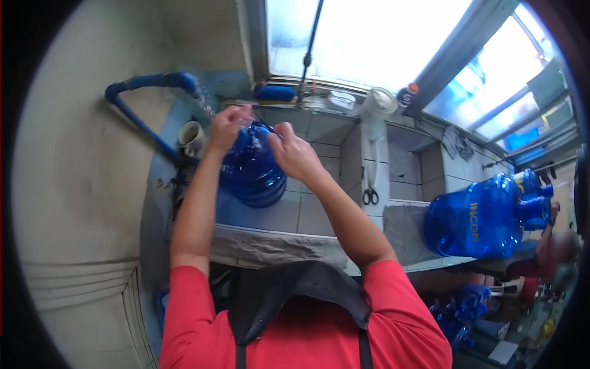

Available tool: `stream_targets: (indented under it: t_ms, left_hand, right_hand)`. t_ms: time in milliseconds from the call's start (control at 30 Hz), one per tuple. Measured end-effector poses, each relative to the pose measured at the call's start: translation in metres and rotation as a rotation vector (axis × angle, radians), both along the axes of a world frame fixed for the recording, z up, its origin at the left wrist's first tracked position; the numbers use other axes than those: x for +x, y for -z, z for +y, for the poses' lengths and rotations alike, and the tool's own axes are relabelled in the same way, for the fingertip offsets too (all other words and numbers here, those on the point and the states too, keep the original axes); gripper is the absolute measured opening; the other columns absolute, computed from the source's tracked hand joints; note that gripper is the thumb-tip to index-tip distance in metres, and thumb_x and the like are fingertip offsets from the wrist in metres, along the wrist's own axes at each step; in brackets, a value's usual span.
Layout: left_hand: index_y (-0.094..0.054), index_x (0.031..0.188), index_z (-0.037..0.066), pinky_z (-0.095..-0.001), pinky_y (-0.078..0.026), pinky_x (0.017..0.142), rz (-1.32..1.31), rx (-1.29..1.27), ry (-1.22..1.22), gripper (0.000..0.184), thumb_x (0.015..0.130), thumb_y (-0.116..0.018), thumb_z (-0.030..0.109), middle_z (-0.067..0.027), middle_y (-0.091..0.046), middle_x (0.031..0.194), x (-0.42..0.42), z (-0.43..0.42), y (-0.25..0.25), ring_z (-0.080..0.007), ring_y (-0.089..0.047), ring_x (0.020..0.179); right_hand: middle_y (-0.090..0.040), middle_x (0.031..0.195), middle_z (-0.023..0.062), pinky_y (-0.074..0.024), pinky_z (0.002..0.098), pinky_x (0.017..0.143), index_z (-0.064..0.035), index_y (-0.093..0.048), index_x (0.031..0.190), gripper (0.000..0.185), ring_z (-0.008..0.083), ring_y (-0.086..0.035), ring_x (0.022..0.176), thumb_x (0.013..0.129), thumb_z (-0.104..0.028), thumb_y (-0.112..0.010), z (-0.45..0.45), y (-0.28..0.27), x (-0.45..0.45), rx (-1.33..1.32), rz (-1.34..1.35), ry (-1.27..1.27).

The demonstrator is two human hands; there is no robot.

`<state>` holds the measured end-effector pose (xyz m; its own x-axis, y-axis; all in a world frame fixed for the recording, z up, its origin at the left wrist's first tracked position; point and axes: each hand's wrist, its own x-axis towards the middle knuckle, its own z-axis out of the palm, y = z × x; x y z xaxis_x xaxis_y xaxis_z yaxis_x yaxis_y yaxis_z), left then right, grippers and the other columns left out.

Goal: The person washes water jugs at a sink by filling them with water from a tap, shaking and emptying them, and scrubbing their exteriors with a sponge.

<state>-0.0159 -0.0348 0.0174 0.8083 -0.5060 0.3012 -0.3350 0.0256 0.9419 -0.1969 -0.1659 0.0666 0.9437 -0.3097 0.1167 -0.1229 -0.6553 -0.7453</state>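
A large blue water jug (253,178) stands in the tiled basin in front of me. My left hand (228,128) is closed at the upper left of the jug, close to the falling water. At the jug's upper right, my right hand (296,152) is closed with the thumb raised. Something thin and glossy with a dark edge seems to stretch between the hands over the jug's top; I cannot make out what it is. Water (205,106) runs from the blue pipe (157,80) beside my left hand.
A white mug (192,138) stands left of the basin. Black-handled scissors (370,196) lie on the tiled divider. A white container (379,102) sits on the window ledge. Several blue jugs (470,215) lie at the right, where another person (550,249) is partly visible.
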Motion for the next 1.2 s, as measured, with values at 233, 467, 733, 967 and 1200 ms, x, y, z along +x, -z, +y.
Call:
stream_targets:
  t_ms: [233,467,733,967,1200]
  left_hand:
    - [-0.061,0.079,0.005,-0.0278,-0.049,0.068,-0.028,0.181,0.128,0.042,0.096,-0.064,0.043,-0.002,-0.064,0.074,0.022,0.034,-0.035,-0.0115,-0.059,0.069]
    - [-0.058,0.079,0.01,-0.0352,-0.05,0.068,-0.851,0.504,0.078,0.035,0.08,-0.078,0.038,-0.0067,-0.055,0.08,-0.023,0.005,-0.058,-0.0248,-0.059,0.071]
    - [-0.065,0.085,0.009,-0.0469,-0.039,0.101,-1.22,0.561,0.146,0.022,0.071,-0.074,0.024,-0.0108,-0.054,0.107,-0.01,0.028,-0.032,-0.032,-0.051,0.108]
    - [-0.067,0.077,0.012,-0.0444,-0.05,0.077,-0.967,0.478,-0.098,0.009,0.074,-0.068,0.02,-0.0038,-0.063,0.092,0.009,0.018,-0.015,-0.0273,-0.062,0.092]
    - [-0.069,0.078,0.015,-0.0416,-0.051,0.075,-0.935,0.58,-0.397,0.011,0.077,-0.072,0.025,-0.0019,-0.064,0.084,0.003,0.0,-0.006,-0.0257,-0.061,0.087]
  right_hand:
    - [-0.062,0.108,0.023,-0.0518,0.0461,0.08,-0.0115,-0.059,0.123,0.036,0.0363,-0.059,0.096,0.088,-0.012,-0.051,-0.164,0.113,-0.145,-0.407,0.168,0.679]
    - [-0.061,0.104,0.0212,-0.0476,0.0459,0.088,-0.013,-0.066,0.118,0.031,0.0383,-0.057,0.1,0.087,-0.018,-0.061,-0.18,0.175,-0.185,-0.375,0.223,0.79]
    - [-0.062,0.121,0.0193,-0.0456,0.0412,0.094,-0.0072,-0.066,0.124,0.039,0.035,-0.058,0.111,0.089,-0.026,-0.067,-0.143,0.12,-0.145,-0.636,0.119,0.713]
    - [-0.05,0.134,0.0364,-0.0272,0.061,0.108,0.005,-0.061,0.127,0.08,0.0521,-0.044,0.127,0.099,-0.062,-0.028,-0.022,-0.08,-0.141,1.126,-0.292,-0.766]
    - [-0.031,0.14,0.049,-0.0182,0.0616,0.112,0.0172,-0.035,0.142,0.105,0.0607,-0.027,0.137,0.093,-0.075,-0.03,0.031,-0.179,-0.133,1.299,-0.056,-1.568]
